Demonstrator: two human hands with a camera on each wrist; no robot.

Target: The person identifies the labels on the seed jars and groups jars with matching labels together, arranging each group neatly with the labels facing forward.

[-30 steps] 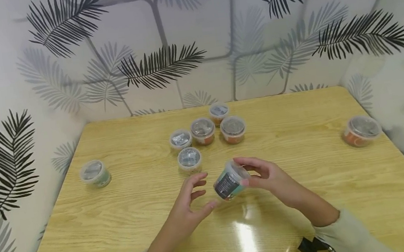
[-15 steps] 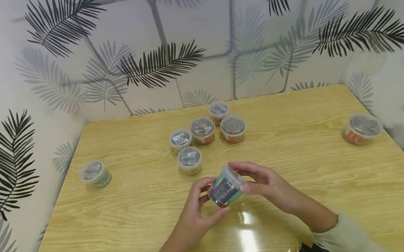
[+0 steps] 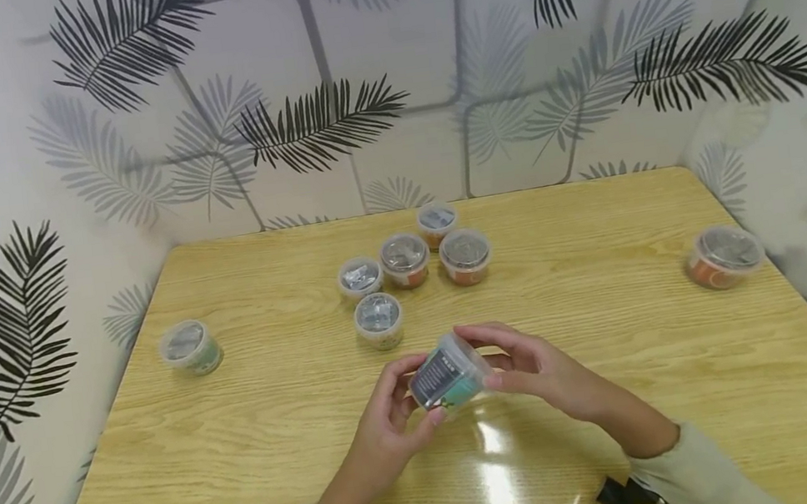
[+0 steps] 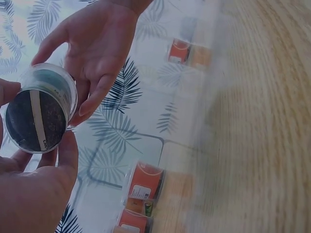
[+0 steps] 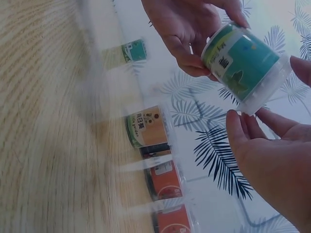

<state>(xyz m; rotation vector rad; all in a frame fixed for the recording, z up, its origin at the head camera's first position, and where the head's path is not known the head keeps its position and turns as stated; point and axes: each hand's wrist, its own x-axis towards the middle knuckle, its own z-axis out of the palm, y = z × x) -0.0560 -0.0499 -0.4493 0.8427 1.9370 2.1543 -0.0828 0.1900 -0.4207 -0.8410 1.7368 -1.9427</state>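
Observation:
A small plastic tub with a teal printed label and a clear lid is held tilted above the table between both hands. My left hand grips its bottom end, thumb below and fingers behind. My right hand pinches the rim of the lid, fingers on top and thumb on the near side. In the left wrist view the tub's dark round base with a pale strip faces the camera. The right wrist view shows the teal label side-on and the clear lid between right thumb and fingers.
Several lidded tubs cluster toward the back middle of the wooden table. A green-labelled tub stands at far left. An orange tub sits close to the right edge. A leaf-patterned wall covering rises behind the table.
My left hand has come in from beside the tub and taken hold of its bottom end. The tub has shifted slightly left and turned, so more of its teal label shows.

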